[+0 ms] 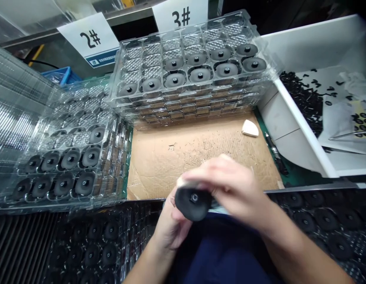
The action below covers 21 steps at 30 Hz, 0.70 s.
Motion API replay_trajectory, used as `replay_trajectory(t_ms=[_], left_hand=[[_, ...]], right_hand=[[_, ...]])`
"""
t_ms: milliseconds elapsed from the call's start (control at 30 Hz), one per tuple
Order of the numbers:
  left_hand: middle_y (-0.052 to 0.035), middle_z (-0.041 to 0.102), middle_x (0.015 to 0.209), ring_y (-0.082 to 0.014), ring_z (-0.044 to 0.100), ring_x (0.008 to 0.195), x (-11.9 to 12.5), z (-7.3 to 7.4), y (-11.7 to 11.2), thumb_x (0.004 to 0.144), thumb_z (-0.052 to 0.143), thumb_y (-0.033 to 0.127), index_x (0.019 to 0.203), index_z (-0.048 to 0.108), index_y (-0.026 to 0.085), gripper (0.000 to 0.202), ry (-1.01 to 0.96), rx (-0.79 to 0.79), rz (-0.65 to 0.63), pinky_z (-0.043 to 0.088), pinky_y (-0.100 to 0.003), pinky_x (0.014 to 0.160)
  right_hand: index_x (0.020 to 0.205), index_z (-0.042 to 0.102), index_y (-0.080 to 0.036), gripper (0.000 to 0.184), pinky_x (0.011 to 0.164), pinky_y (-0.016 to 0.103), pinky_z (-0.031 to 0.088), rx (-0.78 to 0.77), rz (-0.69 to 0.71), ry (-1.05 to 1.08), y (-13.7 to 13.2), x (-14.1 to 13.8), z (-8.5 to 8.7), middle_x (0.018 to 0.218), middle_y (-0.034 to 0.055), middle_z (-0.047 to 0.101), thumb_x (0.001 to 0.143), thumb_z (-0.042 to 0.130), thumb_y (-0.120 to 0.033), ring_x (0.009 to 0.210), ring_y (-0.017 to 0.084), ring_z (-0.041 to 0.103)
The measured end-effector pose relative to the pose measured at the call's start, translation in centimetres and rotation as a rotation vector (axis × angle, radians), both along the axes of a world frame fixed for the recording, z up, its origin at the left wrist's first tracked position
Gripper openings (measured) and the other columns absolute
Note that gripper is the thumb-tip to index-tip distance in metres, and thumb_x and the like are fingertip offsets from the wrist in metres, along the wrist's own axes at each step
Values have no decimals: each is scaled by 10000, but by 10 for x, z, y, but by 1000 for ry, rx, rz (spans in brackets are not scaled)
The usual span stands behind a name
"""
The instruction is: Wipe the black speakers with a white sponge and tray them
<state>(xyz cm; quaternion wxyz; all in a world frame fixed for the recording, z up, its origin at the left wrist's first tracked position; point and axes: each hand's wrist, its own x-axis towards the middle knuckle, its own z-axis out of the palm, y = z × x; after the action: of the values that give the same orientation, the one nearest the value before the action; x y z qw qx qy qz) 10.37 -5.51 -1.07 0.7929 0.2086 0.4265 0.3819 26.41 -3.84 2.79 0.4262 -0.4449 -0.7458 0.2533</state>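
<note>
Close to my body, in front of the cardboard's near edge, I hold a round black cap-like part (pixel 192 206) with a small raised stem at its centre. My left hand (pixel 172 217) grips it from the left and below, thumb and fingers at its rim. My right hand (pixel 230 185) is blurred and lies over the part's upper right edge with bent fingers. Whether the right fingers grip the part or something small is hidden by blur. Similar black parts sit in the clear plastic tray (pixel 132 75) ahead and the left clear tray (pixel 107 157).
Under my hands lies a cardboard sheet (pixel 153 157) with a white wedge-shaped piece (pixel 250 128) on it. A black pen (pixel 276 154) rests along its right side. The white bin (pixel 304 122) holds many small black pieces and tweezers (pixel 348 135). More filled trays (pixel 91 252) stand lower left.
</note>
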Motion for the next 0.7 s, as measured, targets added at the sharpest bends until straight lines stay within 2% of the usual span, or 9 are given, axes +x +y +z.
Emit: replay_trajectory(t_ms=[67, 133, 233, 300, 367, 433, 500, 600, 700], left_hand=[[-39, 635, 1204, -276, 629, 1042, -5, -1, 5, 425, 811, 571, 1096, 638, 302, 744, -87, 29, 46, 444, -383, 992], [-19, 617, 1245, -235, 636, 1042, -10, -1, 9, 514, 805, 502, 1105, 631, 334, 639, -173, 52, 92, 434, -357, 999], [-21, 639, 1200, -238, 624, 1066, -13, -2, 11, 559, 795, 469, 1097, 635, 319, 580, -216, 43, 100, 433, -361, 1000], [-31, 638, 1194, -261, 610, 1087, -10, -2, 12, 536, 805, 474, 1093, 634, 303, 607, -202, 22, 94, 435, -379, 998], [-28, 638, 1190, -265, 609, 1086, -5, -2, 12, 510, 818, 472, 1080, 637, 302, 621, -192, 18, 85, 441, -380, 991], [-15, 641, 1190, -245, 613, 1077, 0, 0, 12, 504, 825, 454, 1080, 639, 312, 622, -190, 23, 78, 447, -355, 985], [2, 657, 1169, -200, 618, 1060, 3, 0, 11, 524, 832, 410, 1081, 645, 316, 594, -193, 30, 81, 464, -281, 952], [6, 677, 1134, -157, 619, 1044, 1, 0, 9, 608, 808, 357, 1073, 660, 293, 493, -226, 45, 70, 476, -205, 905], [23, 683, 1114, -185, 634, 1024, -4, 0, 8, 603, 819, 320, 1069, 660, 303, 493, -228, 70, 71, 490, -268, 926]], right_hand=[[1046, 645, -209, 226, 715, 259, 414, -218, -179, -17, -1, 11, -27, 908, 11, 665, 931, 456, -164, 821, 123, 590], [1076, 643, -215, 226, 690, 263, 439, -375, -276, -70, -12, 18, -58, 894, 24, 663, 928, 472, -213, 788, 138, 596], [1043, 667, -210, 221, 681, 281, 470, -460, -229, -99, -34, 18, -96, 873, 31, 685, 914, 490, -235, 777, 159, 624], [1011, 682, -207, 208, 656, 276, 478, -468, -214, -93, -42, 16, -101, 832, 28, 691, 904, 508, -244, 747, 161, 629], [1048, 671, -203, 228, 607, 258, 472, -467, -256, -71, -41, 13, -86, 843, 35, 687, 915, 497, -265, 705, 148, 615], [1093, 647, -201, 244, 560, 242, 456, -405, -348, -11, -32, 9, -56, 899, 43, 678, 924, 489, -277, 673, 131, 592], [1091, 638, -203, 223, 573, 244, 458, -234, -419, 71, -23, -1, -23, 947, 40, 676, 916, 508, -249, 694, 128, 592], [1099, 616, -131, 238, 690, 294, 468, 37, -253, 44, -19, -19, 11, 903, 61, 686, 924, 458, -164, 760, 153, 596], [1051, 631, -135, 226, 668, 276, 451, -75, 8, -23, -19, -28, 19, 870, 43, 681, 913, 452, -122, 732, 144, 583]])
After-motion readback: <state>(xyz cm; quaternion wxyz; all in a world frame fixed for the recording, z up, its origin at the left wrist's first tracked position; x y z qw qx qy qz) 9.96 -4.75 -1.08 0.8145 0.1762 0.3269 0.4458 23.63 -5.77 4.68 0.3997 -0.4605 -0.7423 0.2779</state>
